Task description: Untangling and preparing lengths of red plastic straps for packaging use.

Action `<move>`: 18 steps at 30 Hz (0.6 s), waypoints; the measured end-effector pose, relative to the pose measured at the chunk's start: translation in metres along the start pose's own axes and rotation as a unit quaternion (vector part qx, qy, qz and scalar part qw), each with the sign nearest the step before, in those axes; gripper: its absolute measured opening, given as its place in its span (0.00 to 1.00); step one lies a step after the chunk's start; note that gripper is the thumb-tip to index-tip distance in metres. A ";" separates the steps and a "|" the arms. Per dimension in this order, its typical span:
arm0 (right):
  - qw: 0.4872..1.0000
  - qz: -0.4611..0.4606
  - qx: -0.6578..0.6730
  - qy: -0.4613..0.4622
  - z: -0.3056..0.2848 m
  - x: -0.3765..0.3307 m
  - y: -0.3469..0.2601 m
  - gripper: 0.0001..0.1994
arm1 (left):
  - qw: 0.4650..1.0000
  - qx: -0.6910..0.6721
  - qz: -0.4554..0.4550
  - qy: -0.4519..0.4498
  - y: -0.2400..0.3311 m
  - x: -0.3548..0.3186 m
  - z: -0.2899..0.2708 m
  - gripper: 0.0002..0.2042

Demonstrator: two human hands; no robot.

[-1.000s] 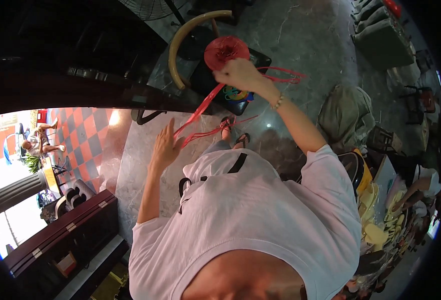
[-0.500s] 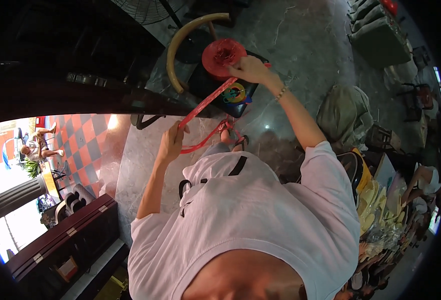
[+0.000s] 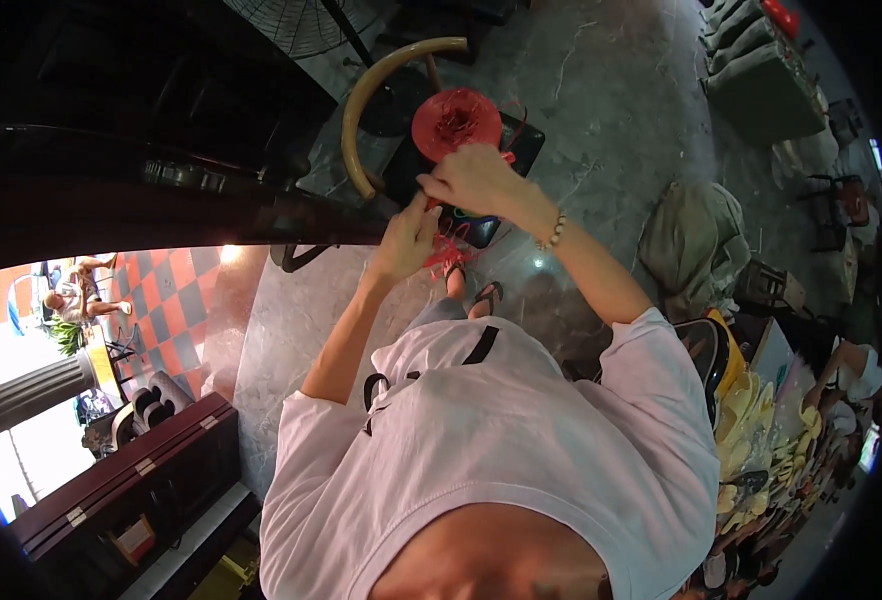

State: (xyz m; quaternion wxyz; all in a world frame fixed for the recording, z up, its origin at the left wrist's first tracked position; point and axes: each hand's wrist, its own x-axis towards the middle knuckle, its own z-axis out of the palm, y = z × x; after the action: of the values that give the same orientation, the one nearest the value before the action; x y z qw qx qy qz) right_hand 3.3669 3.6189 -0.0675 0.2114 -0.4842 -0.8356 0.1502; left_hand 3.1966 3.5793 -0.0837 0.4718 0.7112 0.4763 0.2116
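A roll of red plastic twine lies on the black chair seat. Just on the near side of it is my right hand, its fingers closed on red twine that shows beside the knuckles. My left hand almost meets the right one, fingers closed, with a short bit of red between the two. Loose red strands hang by the left hand, above my feet. A dark item with a green edge is mostly covered by my hands.
A curved wooden chair rail arcs round the seat's left side, near a fan. Dark furniture fills the upper left. A greyish cloth bundle and piled goods stand at right. Another person sits far left.
My hands have come together; the left moved up and right, the right slightly down. The long stretch of red twine between them is now short.
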 end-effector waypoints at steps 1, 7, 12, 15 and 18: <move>0.999 0.026 0.018 -0.025 -0.009 0.000 0.006 0.20 | 1.000 0.006 0.005 -0.021 0.007 -0.002 -0.004 0.09; 0.999 0.033 -0.018 0.019 -0.031 -0.002 0.029 0.20 | 0.997 -0.002 -0.008 -0.082 -0.008 0.004 -0.004 0.09; 0.999 0.001 -0.041 0.023 -0.034 0.004 0.008 0.19 | 0.979 -0.155 0.102 -0.083 -0.019 0.029 0.009 0.11; 0.999 0.032 -0.025 0.012 -0.039 0.004 0.009 0.19 | 0.962 -0.229 0.064 -0.132 0.004 0.037 0.006 0.10; 0.999 0.045 0.014 0.013 -0.054 0.003 0.010 0.19 | 0.970 -0.209 0.066 -0.102 0.016 0.035 0.006 0.10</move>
State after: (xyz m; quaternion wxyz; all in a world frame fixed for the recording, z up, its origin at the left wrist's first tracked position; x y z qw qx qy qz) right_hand 3.3997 3.6291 -0.0250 0.2219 -0.5202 -0.8081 0.1648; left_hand 3.2253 3.6056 -0.0777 0.6411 0.6445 0.3229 0.2633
